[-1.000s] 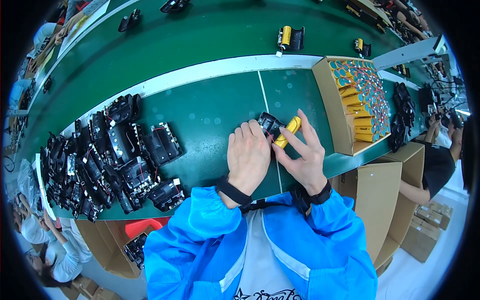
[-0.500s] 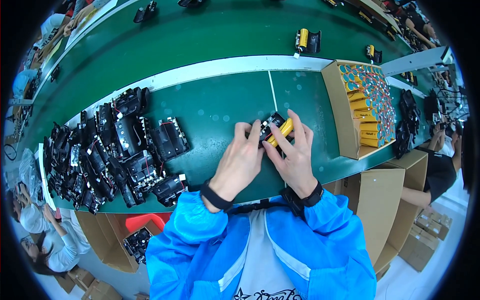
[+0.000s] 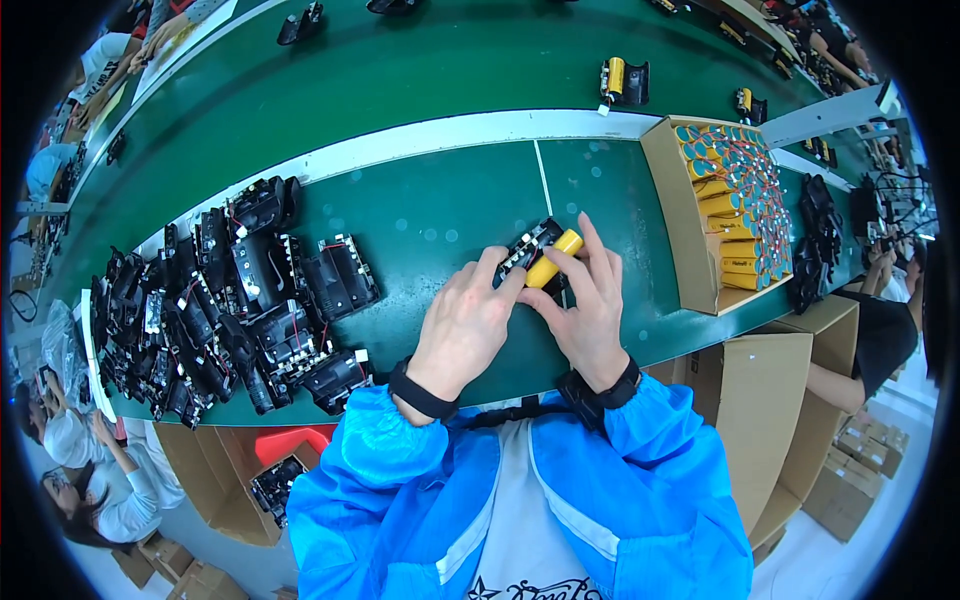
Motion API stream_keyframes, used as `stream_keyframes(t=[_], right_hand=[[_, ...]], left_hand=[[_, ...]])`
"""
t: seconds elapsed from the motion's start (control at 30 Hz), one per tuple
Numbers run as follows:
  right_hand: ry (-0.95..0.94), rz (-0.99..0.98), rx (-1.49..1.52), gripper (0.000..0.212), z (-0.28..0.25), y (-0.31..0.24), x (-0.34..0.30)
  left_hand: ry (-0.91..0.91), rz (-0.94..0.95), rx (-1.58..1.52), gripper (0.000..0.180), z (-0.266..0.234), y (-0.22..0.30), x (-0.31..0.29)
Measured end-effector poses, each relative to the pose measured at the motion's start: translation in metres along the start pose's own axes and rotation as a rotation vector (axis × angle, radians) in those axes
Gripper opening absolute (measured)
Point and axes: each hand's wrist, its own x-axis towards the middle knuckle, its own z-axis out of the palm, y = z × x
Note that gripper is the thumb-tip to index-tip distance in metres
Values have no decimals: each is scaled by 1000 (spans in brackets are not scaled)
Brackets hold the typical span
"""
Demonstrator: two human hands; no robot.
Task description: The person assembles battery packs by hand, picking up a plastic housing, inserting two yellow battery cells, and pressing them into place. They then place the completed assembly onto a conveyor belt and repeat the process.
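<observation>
Both pinching, our left hand [image 3: 466,318] holds a curved black shell [image 3: 540,236], our right hand [image 3: 588,312] a glossy yellow cylinder [image 3: 555,258] beside it.

- A co-worker in a pale top [image 3: 130,505], at lower left, near brown cartons [image 3: 195,580] on the floor.
- An open cardboard box [image 3: 200,475] stands just beside a red object [image 3: 283,442], only partly visible.
- Clear plastic wrapping [image 3: 62,345] lies bunched at far left.
- At right, a person in dark clothing [image 3: 880,340] beside a large open carton [image 3: 755,400].
- Stacked boxes [image 3: 845,475] rest on the floor at lower right.
- A pale beam [image 3: 815,120] juts in at upper right.
</observation>
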Motion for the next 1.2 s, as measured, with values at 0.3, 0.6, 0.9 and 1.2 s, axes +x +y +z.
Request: stream_keyframes(t=[0.3, 0.6, 0.9, 1.2], right_hand=[[-117, -19, 6, 54, -10, -10, 6], [-145, 31, 48, 62, -9, -19, 9], [-211, 43, 72, 67, -10, -23, 16], [-150, -84, -122, 61, -20, -11, 14]], left_hand=[[2, 46, 40, 40, 0, -2, -2], [39, -77, -184, 45, -14, 4, -2], [-36, -398, -519, 31, 2, -14, 33], [-113, -388, -437, 32, 11, -19, 52]])
